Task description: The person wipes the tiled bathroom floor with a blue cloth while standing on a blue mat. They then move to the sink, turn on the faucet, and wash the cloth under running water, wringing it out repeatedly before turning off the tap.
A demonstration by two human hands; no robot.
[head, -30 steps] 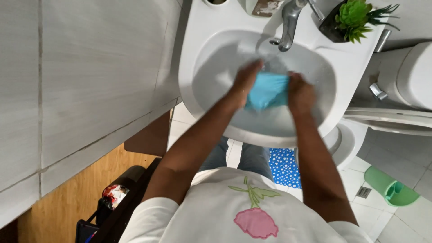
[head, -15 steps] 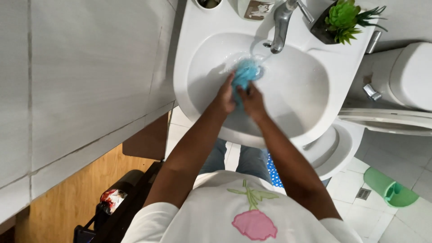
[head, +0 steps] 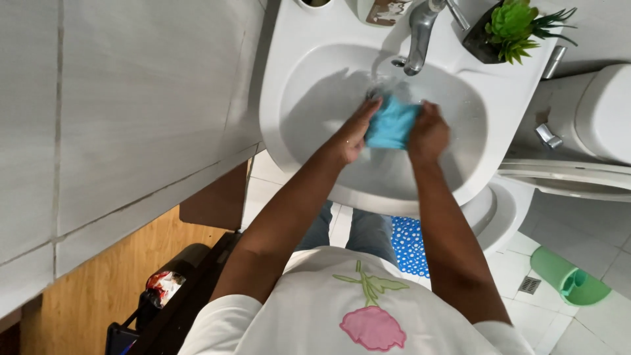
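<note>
A blue cloth (head: 392,123) is stretched between both of my hands over the bowl of a white sink (head: 309,98). My left hand (head: 355,131) grips its left edge and my right hand (head: 428,131) grips its right edge. The cloth sits just below the spout of a chrome tap (head: 419,36), and water seems to run onto it.
A small potted green plant (head: 509,26) stands on the sink's right rim. A white toilet (head: 591,144) is to the right, a green container (head: 568,279) lies on the tiled floor, a blue dotted mat (head: 409,243) lies under the sink, and a grey tiled wall (head: 118,118) is left.
Half a second ago my hands were pressed together with the cloth bunched under the tap. Now they are apart and the cloth is spread out between them.
</note>
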